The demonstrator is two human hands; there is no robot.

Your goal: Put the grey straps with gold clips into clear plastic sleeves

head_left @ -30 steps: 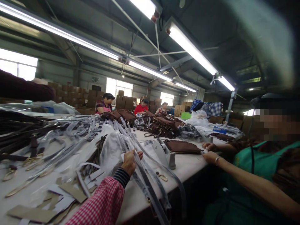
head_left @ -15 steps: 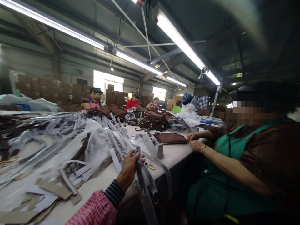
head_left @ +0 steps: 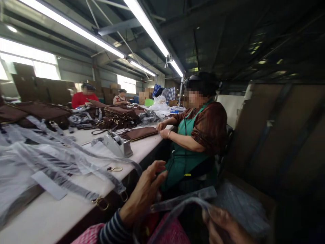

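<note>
Clear plastic sleeves the strap (head_left: 184, 200) at the lower centre-right of the frame, off the tabletop (head_left: 81, 213). Our right hand (head_left: 223, 220), blurred at lower right, appears to have its fingers closed on it; our left hand (head_left: 143, 195), lower centre, holds its fingers loosely parted, seemingly gripping nothing. With one hand holding, the slick sleeve could slip free, or its curve could snag on the gold ring (head_left: 101, 203) at the tabletop's edge.

- Right hand (head_left: 223, 222): blurred; forearm cut off by the lower edge.
- Wrapped strap (head_left: 175, 214): near portion blurred, cut off by the lower edge.
- Checked sleeve (head_left: 88, 234): cut off below.
- Leftmost brown bag (head_left: 11, 113): cut off at left.
- Co-worker's hand (head_left: 165, 134): pinched item too small to identify.
</note>
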